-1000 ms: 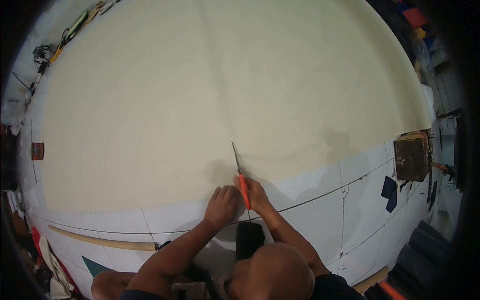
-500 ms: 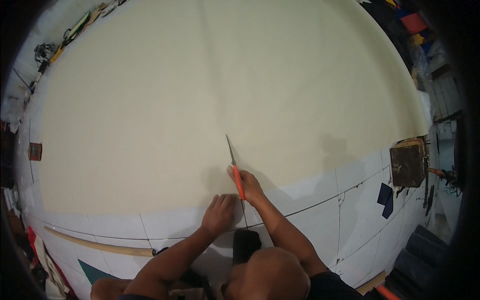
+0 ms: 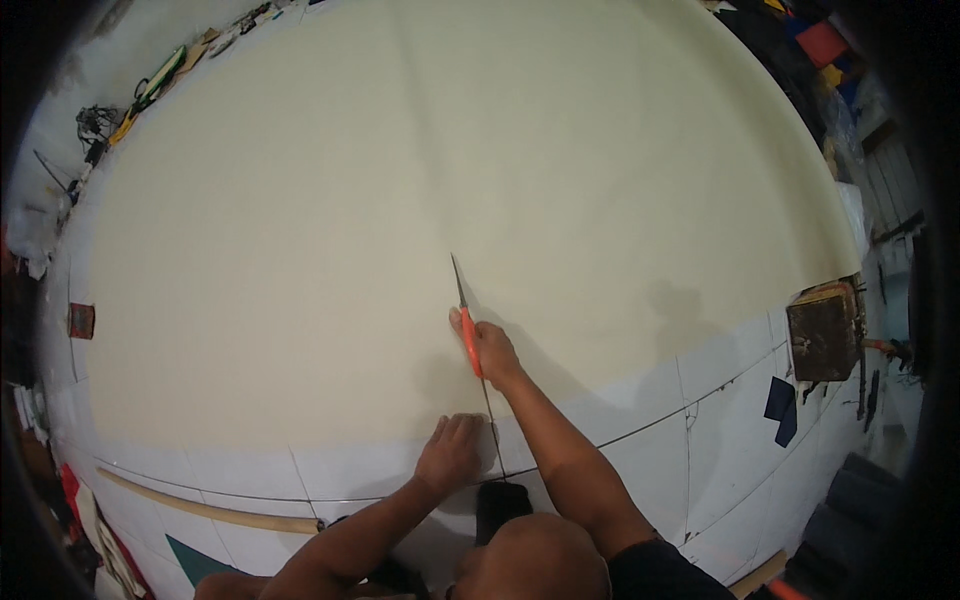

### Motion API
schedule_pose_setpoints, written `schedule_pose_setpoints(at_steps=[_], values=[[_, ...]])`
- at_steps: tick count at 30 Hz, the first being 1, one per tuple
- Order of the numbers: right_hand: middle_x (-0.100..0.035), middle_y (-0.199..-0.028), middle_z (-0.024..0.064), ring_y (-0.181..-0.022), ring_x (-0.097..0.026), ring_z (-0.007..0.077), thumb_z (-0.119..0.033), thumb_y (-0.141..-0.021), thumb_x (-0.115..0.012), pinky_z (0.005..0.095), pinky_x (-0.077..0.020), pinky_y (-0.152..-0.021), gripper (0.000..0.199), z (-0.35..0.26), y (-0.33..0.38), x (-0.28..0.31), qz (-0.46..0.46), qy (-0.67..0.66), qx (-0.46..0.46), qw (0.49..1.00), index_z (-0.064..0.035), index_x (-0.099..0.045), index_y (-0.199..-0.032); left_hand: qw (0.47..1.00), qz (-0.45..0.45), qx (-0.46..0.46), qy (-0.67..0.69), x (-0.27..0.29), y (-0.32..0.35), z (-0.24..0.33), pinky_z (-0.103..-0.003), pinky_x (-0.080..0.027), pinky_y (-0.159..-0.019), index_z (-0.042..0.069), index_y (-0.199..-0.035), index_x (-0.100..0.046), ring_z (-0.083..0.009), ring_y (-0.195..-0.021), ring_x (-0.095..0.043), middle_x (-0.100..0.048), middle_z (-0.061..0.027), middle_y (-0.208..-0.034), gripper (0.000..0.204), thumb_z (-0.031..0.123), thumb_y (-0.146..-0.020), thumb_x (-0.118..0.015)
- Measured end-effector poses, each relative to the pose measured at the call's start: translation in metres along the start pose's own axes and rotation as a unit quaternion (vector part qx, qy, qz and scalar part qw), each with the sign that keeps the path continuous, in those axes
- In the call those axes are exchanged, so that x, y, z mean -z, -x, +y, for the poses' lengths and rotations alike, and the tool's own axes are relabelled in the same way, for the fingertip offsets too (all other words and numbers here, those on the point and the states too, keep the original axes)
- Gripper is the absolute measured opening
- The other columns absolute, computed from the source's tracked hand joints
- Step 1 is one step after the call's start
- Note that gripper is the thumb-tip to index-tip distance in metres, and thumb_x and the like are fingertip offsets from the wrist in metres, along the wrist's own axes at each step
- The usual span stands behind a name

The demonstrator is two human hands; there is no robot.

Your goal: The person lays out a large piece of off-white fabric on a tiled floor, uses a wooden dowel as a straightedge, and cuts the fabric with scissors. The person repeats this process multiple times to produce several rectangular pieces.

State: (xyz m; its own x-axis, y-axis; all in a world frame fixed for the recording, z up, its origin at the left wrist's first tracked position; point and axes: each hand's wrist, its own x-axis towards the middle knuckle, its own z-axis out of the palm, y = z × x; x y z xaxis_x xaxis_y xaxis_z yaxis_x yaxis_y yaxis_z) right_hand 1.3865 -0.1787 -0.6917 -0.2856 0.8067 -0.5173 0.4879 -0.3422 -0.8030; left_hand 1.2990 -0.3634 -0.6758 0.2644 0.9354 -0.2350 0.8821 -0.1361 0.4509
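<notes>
A large cream sheet (image 3: 300, 220) lies spread over the white tiled floor. My right hand (image 3: 495, 350) is closed round the orange handles of a pair of scissors (image 3: 470, 335), whose narrow blades point away from me over the sheet. Whether the blades are parted cannot be made out. Behind the handles a thin dark line runs back toward me, past the sheet's near edge. My left hand (image 3: 452, 455) rests at that edge, left of the line, fingers stretched out and holding nothing.
A dark box-like block (image 3: 825, 338) stands by the sheet's right corner, near dark blue scraps (image 3: 781, 410). At left are a small reddish tin-like object (image 3: 81, 321) and a long wooden strip (image 3: 215, 503). Dark rolls (image 3: 850, 515) lie at lower right.
My right hand has carried the scissors farther forward over the sheet, away from my left hand. My left hand stays at the near edge. The whole view has shifted slightly.
</notes>
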Motion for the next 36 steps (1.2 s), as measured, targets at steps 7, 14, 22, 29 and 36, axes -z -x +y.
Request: schedule_pose_setpoints(at_steps=[7, 14, 22, 29, 36], values=[[-0.055, -0.060, 0.0188, -0.063, -0.058, 0.0333, -0.078, -0.085, -0.043, 0.0440, -0.0468, -0.065, 0.085, -0.011, -0.012, -0.004, 0.026, 0.036, -0.006, 0.999, 0.0031, -0.054, -0.061, 0.999, -0.028, 0.027, -0.001, 0.007, -0.008, 0.010, -0.053, -0.033, -0.110, 0.003, -0.142, -0.037, -0.0354, -0.125, -0.046, -0.050, -0.0199, -0.128, 0.065, 0.017, -0.081, -0.055], [-0.043, -0.054, -0.0010, -0.042, -0.042, 0.0093, -0.069, -0.085, -0.059, 0.0270, -0.0342, -0.039, 0.063, 0.004, -0.023, -0.007, -0.016, -0.084, -0.016, 0.996, -0.0095, -0.049, -0.065, 0.993, -0.069, 0.058, -0.071, 0.007, -0.022, 0.021, -0.057, -0.037, -0.101, 0.009, -0.145, -0.036, -0.0348, -0.122, -0.046, -0.049, -0.0183, -0.127, 0.060, 0.018, -0.087, -0.052], [-0.043, -0.055, -0.0021, -0.042, -0.039, 0.0082, -0.066, -0.086, -0.060, 0.0258, -0.0327, -0.039, 0.060, 0.002, -0.058, -0.014, 0.007, -0.096, -0.004, 0.995, -0.0092, -0.050, -0.071, 0.995, -0.089, 0.042, -0.025, 0.012, -0.023, 0.019, -0.061, -0.036, -0.105, 0.004, -0.144, -0.033, -0.0404, -0.126, -0.043, -0.044, -0.0232, -0.130, 0.065, 0.025, -0.088, -0.058], [-0.042, -0.055, -0.0012, -0.047, -0.041, 0.0099, -0.076, -0.079, -0.058, 0.0280, -0.0341, -0.042, 0.069, -0.045, -0.091, -0.008, 0.012, -0.077, -0.027, 0.997, -0.0099, -0.046, -0.063, 0.988, -0.147, 0.035, -0.033, 0.007, -0.021, 0.011, -0.062, -0.031, -0.107, 0.005, -0.150, -0.023, -0.0409, -0.130, -0.038, -0.040, -0.0234, -0.133, 0.080, 0.033, -0.086, -0.062], [-0.042, -0.056, -0.0003, -0.052, -0.043, 0.0114, -0.075, -0.082, -0.056, 0.0299, -0.0365, -0.049, 0.070, -0.074, -0.107, -0.005, 0.054, -0.029, -0.006, 0.998, -0.0098, -0.044, -0.058, 0.998, -0.054, 0.029, -0.015, 0.008, -0.022, 0.011, -0.059, -0.039, -0.100, 0.002, -0.147, -0.031, -0.0371, -0.118, -0.046, -0.046, -0.0203, -0.122, 0.068, 0.016, -0.085, -0.055]])
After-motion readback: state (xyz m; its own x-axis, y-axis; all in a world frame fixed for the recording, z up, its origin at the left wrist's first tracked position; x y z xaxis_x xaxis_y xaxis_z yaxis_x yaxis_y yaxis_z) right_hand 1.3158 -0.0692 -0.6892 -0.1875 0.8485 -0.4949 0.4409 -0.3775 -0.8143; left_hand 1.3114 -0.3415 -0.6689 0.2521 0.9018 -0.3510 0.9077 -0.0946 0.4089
